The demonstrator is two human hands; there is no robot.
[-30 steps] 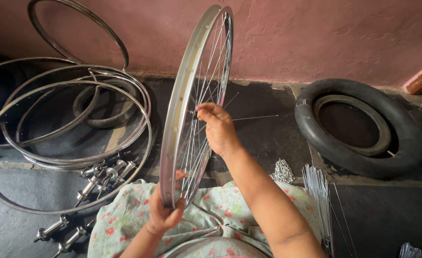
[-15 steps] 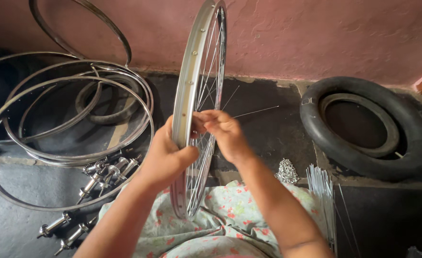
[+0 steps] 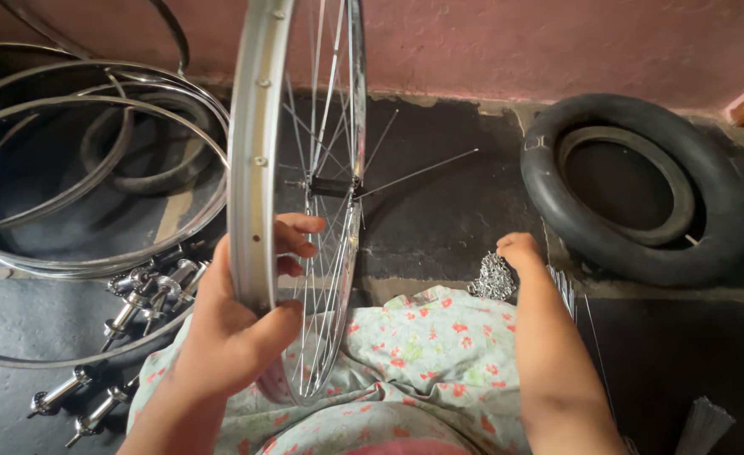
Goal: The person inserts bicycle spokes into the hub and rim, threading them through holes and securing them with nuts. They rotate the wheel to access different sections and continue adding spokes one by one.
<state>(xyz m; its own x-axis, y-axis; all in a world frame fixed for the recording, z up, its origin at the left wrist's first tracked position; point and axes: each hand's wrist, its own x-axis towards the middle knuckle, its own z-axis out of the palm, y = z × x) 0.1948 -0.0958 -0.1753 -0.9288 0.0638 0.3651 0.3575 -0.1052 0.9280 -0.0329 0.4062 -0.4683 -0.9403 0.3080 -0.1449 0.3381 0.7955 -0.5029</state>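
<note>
Upright over the person's lap stands a spoked wheel point(image 3: 292, 168), its rim edge-on to the camera and its lower arc resting against a floral cloth point(image 3: 422, 362). At the near side of the wheel, the left hand point(image 3: 241, 316) grips the rim, thumb on the near face and fingers curled through between the spokes. Two loose spokes jut out from the hub point(image 3: 331, 187) toward the right of the wheel. Right of the wheel, well apart from it, the right hand point(image 3: 519, 250) reaches down to a small heap of silvery nipples point(image 3: 494, 278) on the floor; its fingers are curled, but whether they pinch anything I cannot tell. Just right of that heap lies a bundle of spokes point(image 3: 567, 286). Farther right of the wheel a black tyre point(image 3: 637, 190) lies flat by the pink wall. Left of the wheel, bare rims point(image 3: 77, 168) are stacked on the floor, with several metal hubs point(image 3: 149, 291) lying near their front edge.
</note>
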